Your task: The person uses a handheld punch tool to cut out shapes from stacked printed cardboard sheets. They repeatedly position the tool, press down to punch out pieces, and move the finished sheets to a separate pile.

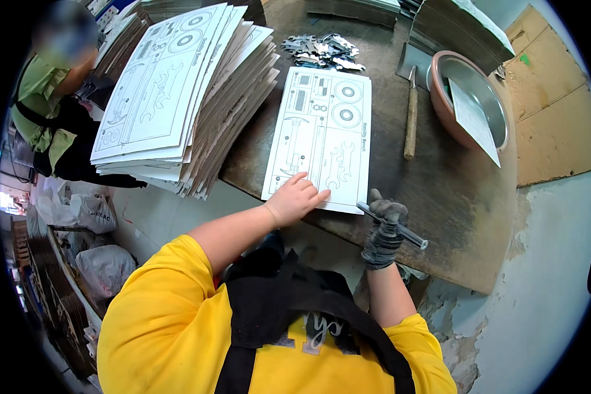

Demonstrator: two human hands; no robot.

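Observation:
My bare left hand point(297, 199) lies on the lower edge of a white printed sheet point(318, 134), fingers spread over it. Line drawings of wrenches, a hammer and wheels cover the sheet, which lies at the table's near side. In a grey glove, my right hand point(384, 226) is closed around a slim metal rod-shaped tool point(410, 236). The tool's far end points toward the sheet's lower right corner; its round end sticks out to the right. Just beyond the sheet lies a heap of small flat metal cut-out pieces point(322, 51).
A tall, leaning stack of similar printed boards point(197, 98) stands left of the sheet. To the right lie a wooden-handled tool point(411, 121) and a brownish-pink basin point(443, 98) with a card in it. A person in green point(39, 105) is at the far left. More stacked boards point(463, 29) stand at the back.

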